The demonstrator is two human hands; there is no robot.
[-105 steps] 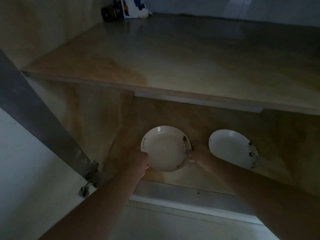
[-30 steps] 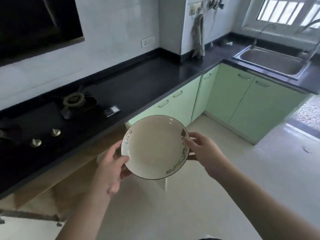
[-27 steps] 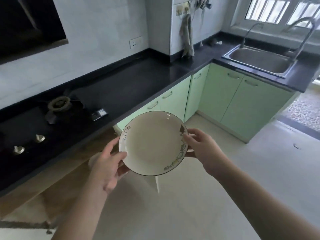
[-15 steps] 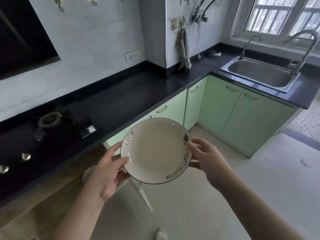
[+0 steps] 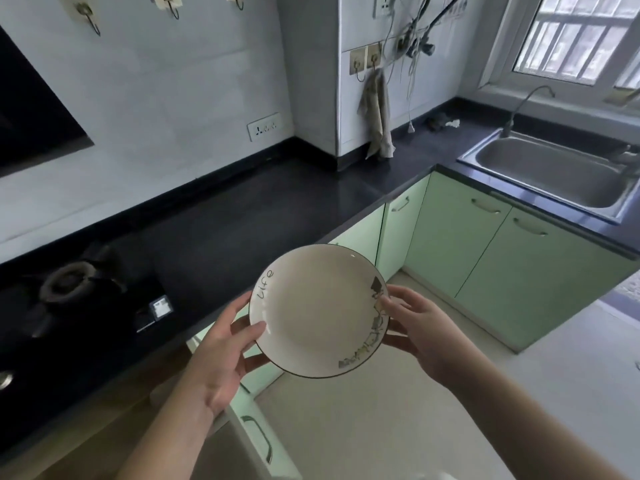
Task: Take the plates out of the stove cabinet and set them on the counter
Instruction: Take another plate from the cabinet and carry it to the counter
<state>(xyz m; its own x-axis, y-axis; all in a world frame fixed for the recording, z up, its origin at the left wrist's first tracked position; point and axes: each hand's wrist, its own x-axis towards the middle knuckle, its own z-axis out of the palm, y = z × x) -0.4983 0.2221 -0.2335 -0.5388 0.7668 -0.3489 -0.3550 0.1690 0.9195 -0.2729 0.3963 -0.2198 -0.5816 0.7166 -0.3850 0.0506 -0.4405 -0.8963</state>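
Observation:
I hold a cream plate [image 5: 315,311] with a dark rim, the word "life" and a printed pattern, in both hands in front of the counter's edge. My left hand [image 5: 221,355] grips its left rim and my right hand [image 5: 420,330] grips its right rim. The plate is tilted toward me, above the floor and just off the black counter [image 5: 249,216]. The open stove cabinet door [image 5: 256,441] shows below my left arm; the cabinet's inside is hidden.
A gas stove burner [image 5: 69,282] and knobs sit on the counter at left. A steel sink [image 5: 554,174] with a tap is at right. Green cabinet doors [image 5: 485,254] run under the counter. A cloth [image 5: 377,116] hangs on the wall.
The plate came out of the dark cabinet and rose to counter height in both hands. In the last second my view lifted and the plate shifted slightly toward the counter.

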